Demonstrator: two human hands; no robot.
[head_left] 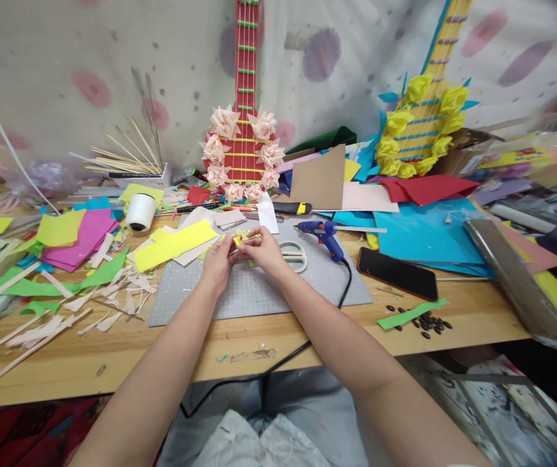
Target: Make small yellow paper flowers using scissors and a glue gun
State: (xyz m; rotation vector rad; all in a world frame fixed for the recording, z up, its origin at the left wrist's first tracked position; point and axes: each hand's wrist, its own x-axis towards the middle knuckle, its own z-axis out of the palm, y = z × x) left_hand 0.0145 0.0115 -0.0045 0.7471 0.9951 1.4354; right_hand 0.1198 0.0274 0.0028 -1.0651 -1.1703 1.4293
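Note:
Over the grey cutting mat [239, 301], my left hand [217, 261] and my right hand [263, 250] meet, fingertips pinched on a small yellow paper piece [237, 240]. Its exact shape is partly hidden by the fingers. Left of my hands lies a bright yellow paper strip [176, 245] over pale pink paper. White-handled scissors [294, 256] rest just beyond my right wrist, their blades covered by that hand. A blue hot glue gun [324, 237] lies on its side to the right, with a glue stick poking out of its back.
A red paper guitar [244, 149] with pink flowers stands behind the mat; a yellow one [417, 130] leans at right. Paper scraps [122, 292] cover the left side. A phone [397, 274], black beads [426, 323] and blue sheets [419, 230] lie right. The glue gun's cord [283, 360] crosses the front edge.

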